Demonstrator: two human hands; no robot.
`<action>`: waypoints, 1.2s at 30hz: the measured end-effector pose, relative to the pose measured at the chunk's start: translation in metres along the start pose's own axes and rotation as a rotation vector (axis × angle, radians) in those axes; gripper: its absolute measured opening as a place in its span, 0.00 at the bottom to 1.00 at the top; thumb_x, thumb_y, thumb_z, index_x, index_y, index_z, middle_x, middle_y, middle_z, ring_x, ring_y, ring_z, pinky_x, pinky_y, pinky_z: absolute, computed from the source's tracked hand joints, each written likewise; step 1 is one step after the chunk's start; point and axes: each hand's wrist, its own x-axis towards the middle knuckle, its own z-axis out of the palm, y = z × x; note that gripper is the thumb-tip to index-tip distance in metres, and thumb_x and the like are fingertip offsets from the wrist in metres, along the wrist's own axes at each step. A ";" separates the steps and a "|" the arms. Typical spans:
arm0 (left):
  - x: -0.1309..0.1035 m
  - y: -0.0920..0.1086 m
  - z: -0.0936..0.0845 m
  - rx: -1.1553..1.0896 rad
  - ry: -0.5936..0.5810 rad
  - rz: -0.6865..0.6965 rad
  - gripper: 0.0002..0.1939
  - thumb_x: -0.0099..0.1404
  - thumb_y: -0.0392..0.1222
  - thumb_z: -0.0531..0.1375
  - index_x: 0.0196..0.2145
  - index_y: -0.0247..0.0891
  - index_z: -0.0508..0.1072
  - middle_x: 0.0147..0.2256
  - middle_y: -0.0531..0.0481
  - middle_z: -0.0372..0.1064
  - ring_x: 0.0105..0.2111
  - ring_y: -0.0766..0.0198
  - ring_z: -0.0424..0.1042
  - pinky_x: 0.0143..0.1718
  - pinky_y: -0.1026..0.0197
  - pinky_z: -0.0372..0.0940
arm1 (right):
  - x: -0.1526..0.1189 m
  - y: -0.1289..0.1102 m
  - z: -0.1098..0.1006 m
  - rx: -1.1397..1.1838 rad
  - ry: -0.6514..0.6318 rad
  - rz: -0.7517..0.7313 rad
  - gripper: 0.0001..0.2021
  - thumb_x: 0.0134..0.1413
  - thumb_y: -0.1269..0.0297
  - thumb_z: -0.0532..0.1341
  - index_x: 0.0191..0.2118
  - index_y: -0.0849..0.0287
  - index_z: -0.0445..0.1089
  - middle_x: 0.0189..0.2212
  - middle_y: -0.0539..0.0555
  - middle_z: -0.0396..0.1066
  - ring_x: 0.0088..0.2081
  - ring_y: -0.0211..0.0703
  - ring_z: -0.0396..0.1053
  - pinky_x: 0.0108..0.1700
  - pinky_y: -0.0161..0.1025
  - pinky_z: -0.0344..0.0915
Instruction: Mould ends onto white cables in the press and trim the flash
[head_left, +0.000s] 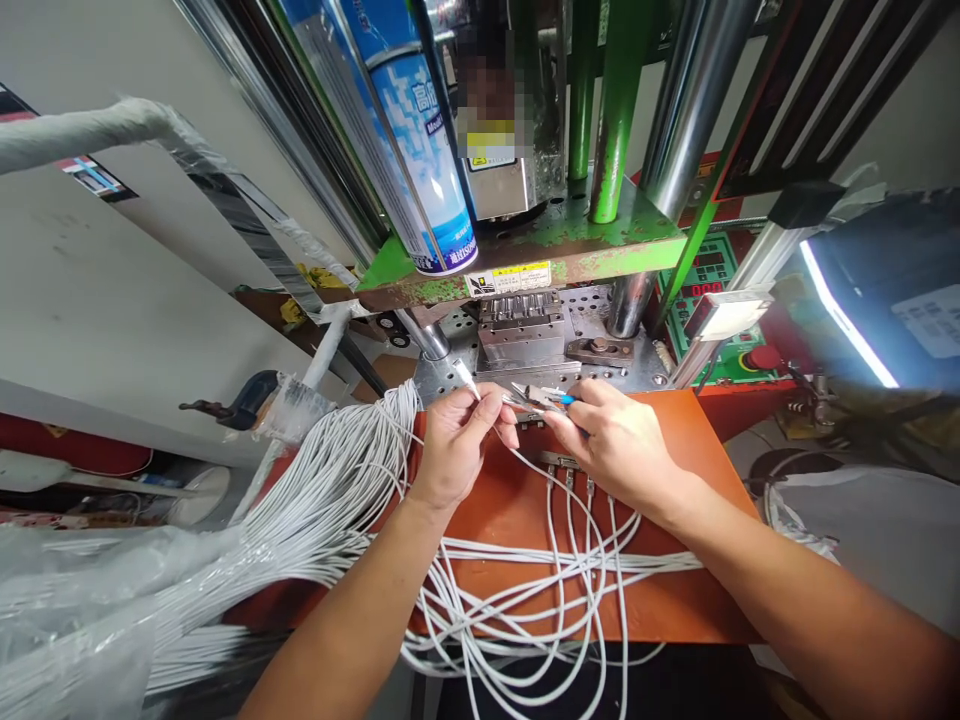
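Observation:
My left hand (465,435) pinches a thin white cable (534,468) close to its white plug end (465,376), which points up past the thumb. Closed around the blue handle of small cutting pliers (541,396) is my right hand (611,440). The plier jaws point left, toward the left fingertips, and sit close to the cable end; whether they touch it I cannot tell. Just beyond both hands lies a metal mould block (521,335) on the machine bed. Below the right hand, several cables with metal connectors (570,478) hang over the orange board (675,450).
A thick bundle of white cables (330,480) fills the left side. Coiled cables (517,620) drape over the board's front. A green press plate (630,245) with a blue spray can (424,160) hangs above the mould. A control panel (705,290) and lamp (727,315) stand right.

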 end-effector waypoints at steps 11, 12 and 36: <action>-0.008 -0.007 0.009 0.142 0.128 0.001 0.14 0.76 0.54 0.60 0.45 0.41 0.74 0.30 0.52 0.76 0.20 0.69 0.69 0.22 0.68 0.65 | -0.001 -0.011 0.002 0.021 0.068 0.037 0.29 0.77 0.49 0.51 0.25 0.57 0.71 0.33 0.54 0.69 0.35 0.41 0.66 0.31 0.40 0.52; -0.007 -0.008 0.009 0.146 0.132 0.024 0.13 0.75 0.53 0.61 0.44 0.40 0.76 0.34 0.49 0.77 0.25 0.66 0.73 0.28 0.65 0.70 | -0.001 -0.013 0.003 0.018 0.055 0.042 0.28 0.77 0.49 0.52 0.26 0.57 0.72 0.33 0.54 0.70 0.35 0.42 0.66 0.31 0.40 0.52; -0.004 0.002 -0.003 0.230 0.110 0.130 0.14 0.73 0.52 0.64 0.42 0.39 0.80 0.31 0.49 0.75 0.26 0.62 0.75 0.33 0.59 0.72 | -0.004 -0.015 0.007 -0.045 -0.043 -0.015 0.24 0.74 0.50 0.58 0.27 0.58 0.73 0.32 0.53 0.71 0.35 0.42 0.67 0.28 0.41 0.46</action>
